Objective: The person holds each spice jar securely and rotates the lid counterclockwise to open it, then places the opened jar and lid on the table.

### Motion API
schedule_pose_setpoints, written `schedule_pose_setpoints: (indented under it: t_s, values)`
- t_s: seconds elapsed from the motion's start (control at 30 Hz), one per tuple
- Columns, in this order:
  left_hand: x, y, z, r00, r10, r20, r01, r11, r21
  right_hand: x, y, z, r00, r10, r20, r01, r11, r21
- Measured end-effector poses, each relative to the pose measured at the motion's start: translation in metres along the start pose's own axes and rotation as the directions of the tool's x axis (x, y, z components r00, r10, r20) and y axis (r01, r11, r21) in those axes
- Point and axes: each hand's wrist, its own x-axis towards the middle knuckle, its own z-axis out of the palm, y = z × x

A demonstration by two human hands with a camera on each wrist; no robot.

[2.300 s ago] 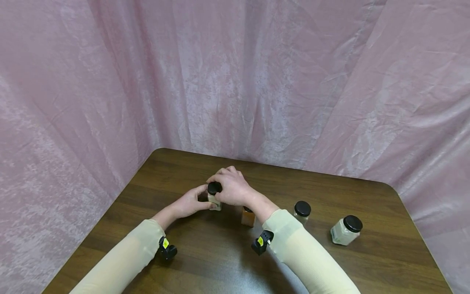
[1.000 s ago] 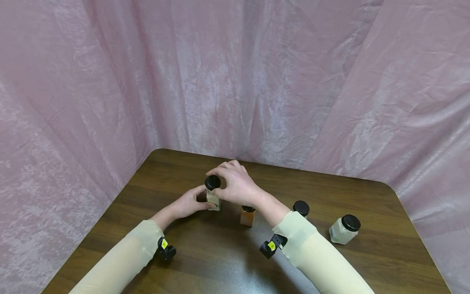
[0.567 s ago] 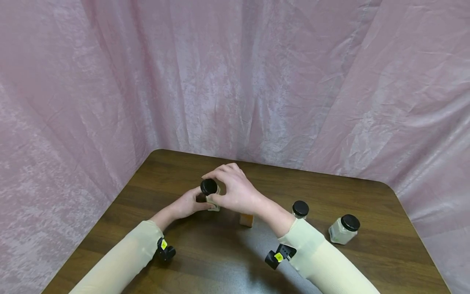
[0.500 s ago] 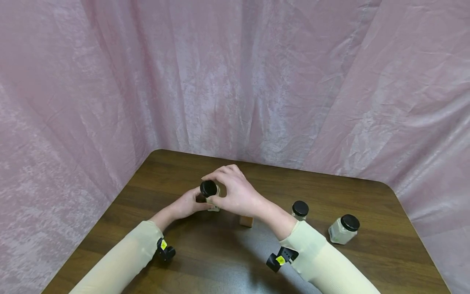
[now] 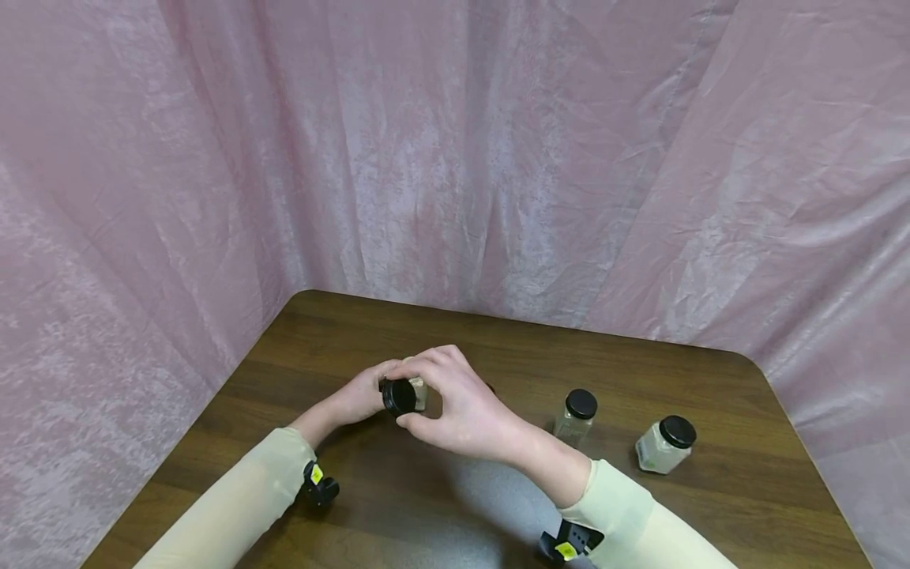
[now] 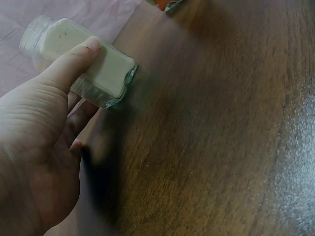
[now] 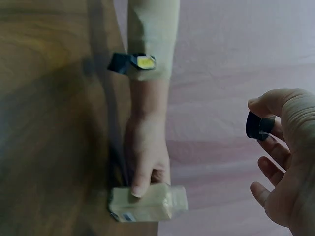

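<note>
My left hand (image 5: 361, 395) grips a glass jar (image 6: 110, 71) of pale powder, its threaded mouth uncovered in the left wrist view. The jar's base stands at the tabletop. Between the thumb and fingers of my right hand (image 5: 465, 411) is a black screw lid (image 5: 400, 397), tipped on its side so that its underside partly shows. In the right wrist view the lid (image 7: 258, 127) is well apart from the jar (image 7: 145, 204). In the head view the lid and right hand cover much of the jar.
Two more black-lidded jars stand on the right of the wooden table (image 5: 711, 506), a clear one (image 5: 573, 419) and a pale-filled one (image 5: 664, 445). An orange-filled jar (image 6: 166, 4) shows at the left wrist view's top edge. Pink curtains (image 5: 455, 158) hang behind.
My right hand turned the black lid, lifted it off the jar, then brought it down toward me and tipped it. The left hand stayed on the jar. The orange jar became hidden behind the right hand.
</note>
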Motion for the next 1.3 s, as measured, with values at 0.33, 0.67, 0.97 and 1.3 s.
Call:
schedule_pose_setpoints:
  t_s: [0.33,0.67,0.97,1.3]
  values:
    - [0.0,0.0,0.001,0.998,-0.062,0.024,0.063,0.998,-0.012,-0.027,-0.004,0.02,0.996,0.055,0.066,-0.057,0.998,0.024]
    - [-0.008,0.03,0.001,0.999,-0.022,0.033,0.023,0.999,-0.033,-0.045,0.006,0.044,0.985,0.14,0.101,-0.15,0.984,0.099]
    - [-0.008,0.037,0.0,1.0,-0.006,0.029,0.007,0.999,-0.031,-0.06,0.023,0.069,0.951,0.294,0.092,-0.306,0.937,0.168]
    - [-0.007,0.033,0.002,1.0,-0.009,0.006,0.009,1.0,-0.022,-0.063,0.031,0.079,0.932,0.357,0.066,-0.363,0.909,0.207]
